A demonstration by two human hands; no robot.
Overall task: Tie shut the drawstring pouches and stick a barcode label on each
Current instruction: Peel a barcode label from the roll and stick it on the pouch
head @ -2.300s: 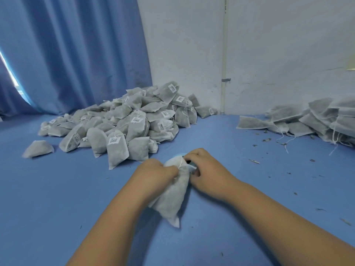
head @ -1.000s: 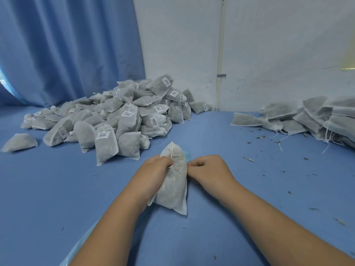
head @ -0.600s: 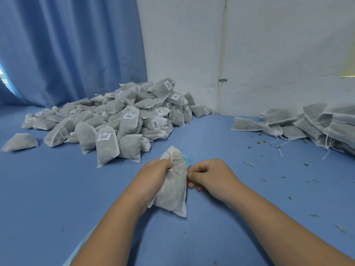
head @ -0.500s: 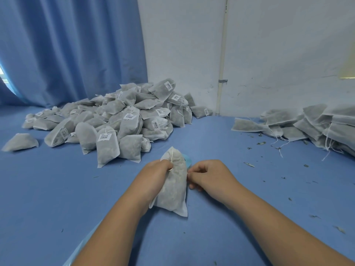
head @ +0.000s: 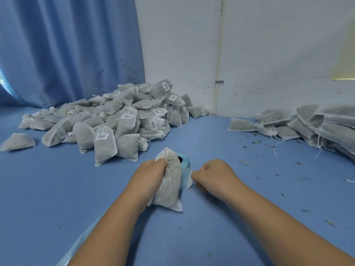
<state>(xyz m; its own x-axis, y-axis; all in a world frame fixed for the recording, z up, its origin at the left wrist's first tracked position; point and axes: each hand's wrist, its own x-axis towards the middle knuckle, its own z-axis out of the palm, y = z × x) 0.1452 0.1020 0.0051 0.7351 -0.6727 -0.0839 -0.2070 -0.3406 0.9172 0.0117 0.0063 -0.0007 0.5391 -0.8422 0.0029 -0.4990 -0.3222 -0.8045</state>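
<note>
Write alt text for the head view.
A left hand grips a drawstring pouch on a blue table; the right hand pinches a label beside a blue roll. Labelled pouches are heaped at left, unlabelled ones at right.

I count two hands: left hand gripping one pouch, right hand pinching one white label. One blue label roll. Two heaps: labelled heap back-left of the roll, dozens, can't count exactly; unlabelled heap back-right of the roll, ten-plus visible. One stray pouch far left of the roll. One curtain, one wall pipe.
</note>
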